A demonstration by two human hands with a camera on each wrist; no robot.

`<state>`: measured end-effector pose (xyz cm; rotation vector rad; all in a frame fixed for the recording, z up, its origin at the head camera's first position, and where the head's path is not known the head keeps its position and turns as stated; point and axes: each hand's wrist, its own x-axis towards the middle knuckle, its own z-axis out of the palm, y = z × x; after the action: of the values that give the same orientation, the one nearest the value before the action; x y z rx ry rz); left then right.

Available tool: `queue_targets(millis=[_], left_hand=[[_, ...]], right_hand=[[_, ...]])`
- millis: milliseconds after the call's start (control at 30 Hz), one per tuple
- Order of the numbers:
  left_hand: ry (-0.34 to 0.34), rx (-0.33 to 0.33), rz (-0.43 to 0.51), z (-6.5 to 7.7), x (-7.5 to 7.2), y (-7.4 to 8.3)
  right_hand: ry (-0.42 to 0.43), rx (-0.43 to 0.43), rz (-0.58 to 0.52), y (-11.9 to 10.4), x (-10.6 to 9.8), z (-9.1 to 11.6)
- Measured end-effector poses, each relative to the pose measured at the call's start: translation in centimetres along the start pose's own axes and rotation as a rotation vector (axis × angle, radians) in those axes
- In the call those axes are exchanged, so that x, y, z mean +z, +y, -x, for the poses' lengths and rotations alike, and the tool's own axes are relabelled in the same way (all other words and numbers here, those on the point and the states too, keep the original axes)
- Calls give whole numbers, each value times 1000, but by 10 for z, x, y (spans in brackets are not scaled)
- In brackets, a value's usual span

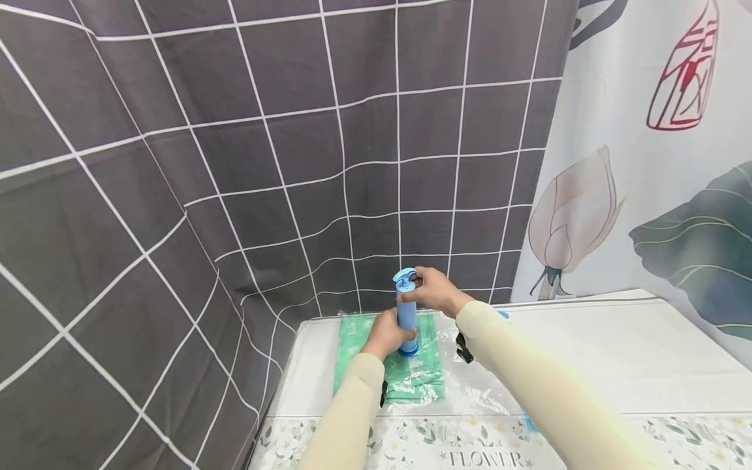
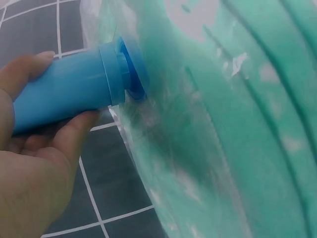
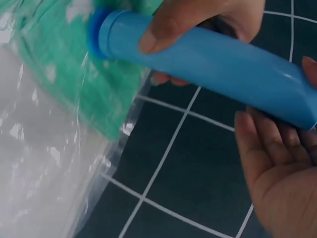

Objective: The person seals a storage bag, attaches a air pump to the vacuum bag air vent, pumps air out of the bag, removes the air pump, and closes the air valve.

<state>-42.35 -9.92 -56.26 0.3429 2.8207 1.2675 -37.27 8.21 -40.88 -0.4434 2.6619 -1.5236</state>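
A blue hand pump [image 1: 407, 318] stands upright, its flared base on a clear plastic bag [image 1: 476, 391] with folded green cloth [image 1: 358, 333] inside. My left hand [image 1: 386, 334] grips the pump's lower barrel, thumb on one side and fingers round the other, as the left wrist view also shows. At the upper end, my right hand [image 1: 436, 290] holds the pump near its light-blue curved top, with thumb and fingers on opposite sides in the right wrist view. The base hides the spot of the bag beneath it.
The bag lies on a white surface [image 1: 587, 352] with a flower-printed front strip [image 1: 675, 437]. Close behind and to the left hangs a dark grid-patterned curtain [image 1: 364, 189]. A floral curtain [image 1: 587, 196] is at the right. Small blue pieces show partly behind my right sleeve.
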Motion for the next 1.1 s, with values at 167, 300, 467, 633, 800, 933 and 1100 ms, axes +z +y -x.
queue_targets(millis=[167,300,467,633,800,933,1100], left_hand=[[28,5,33,10,-5,4],[28,-19,127,43,-19,38],[46,-28,190,70,-25,61],[110,32,72,72,-25,69],[184,74,-55,64,-19,71],[293,125,-167,41,1,41],[360,143,-266,4,27,-6]], right_hand=[[26,30,2,-9,3,1],[75,34,66,-16,8,1],[129,54,185,-18,13,4],[176,101,275,-16,16,4],[214,134,300,-16,16,4],[223,149,313,-14,18,2],[237,154,296,-11,19,4]])
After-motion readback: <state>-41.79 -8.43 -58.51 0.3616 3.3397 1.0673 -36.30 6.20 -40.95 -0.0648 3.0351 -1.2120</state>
